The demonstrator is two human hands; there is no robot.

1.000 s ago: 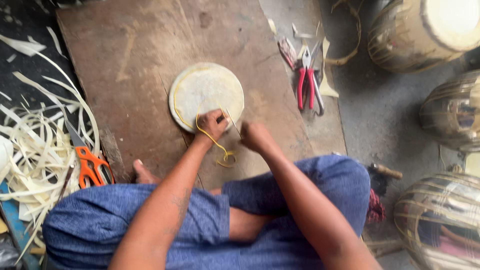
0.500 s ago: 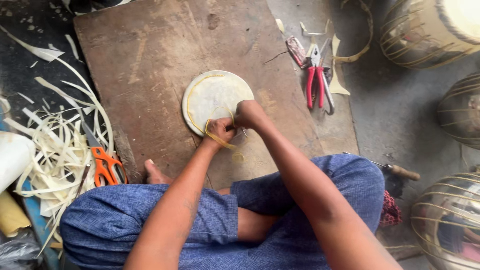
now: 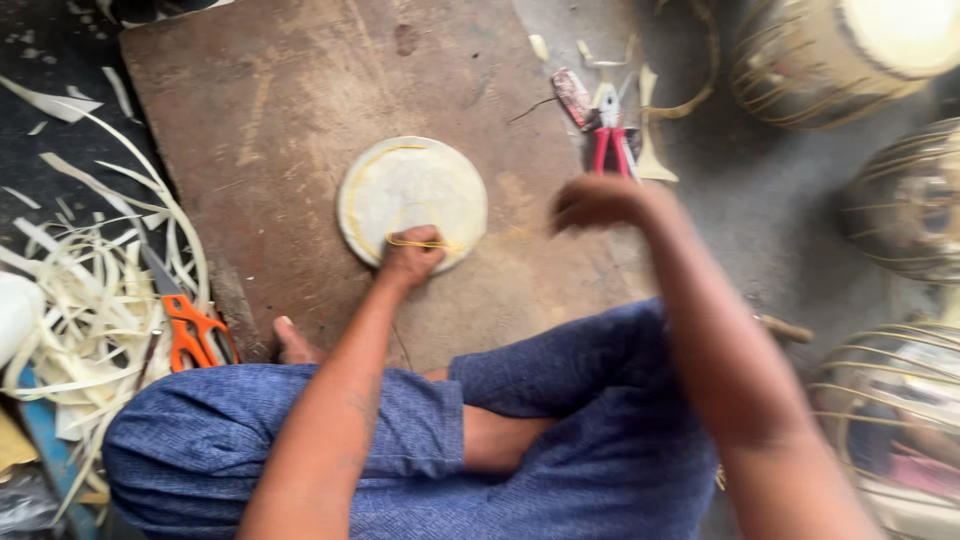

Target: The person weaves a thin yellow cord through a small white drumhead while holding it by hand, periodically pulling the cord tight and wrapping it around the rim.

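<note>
Under the left hand [image 3: 412,255] sits a pale disc [image 3: 410,195] flat on the board [image 3: 260,110], fingers curled tight and pinching a yellow cord [image 3: 420,243] against the disc's near edge. Right hand [image 3: 595,200] is up off the board, blurry, fingers look curled but can't tell if they're holding anything. Red pliers [image 3: 610,145] lie just past it, orange scissors [image 3: 185,325] way off to the left in the scraps [image 3: 80,300].

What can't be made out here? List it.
Head view only:
- Right hand: motion-blurred; its grip and any contents are unreadable.
- Left hand covers the pale round disc edge where the yellow cord runs.
- Red-handled pliers: jaws blurred.
- Drums: cut off by the frame's edge.
</note>
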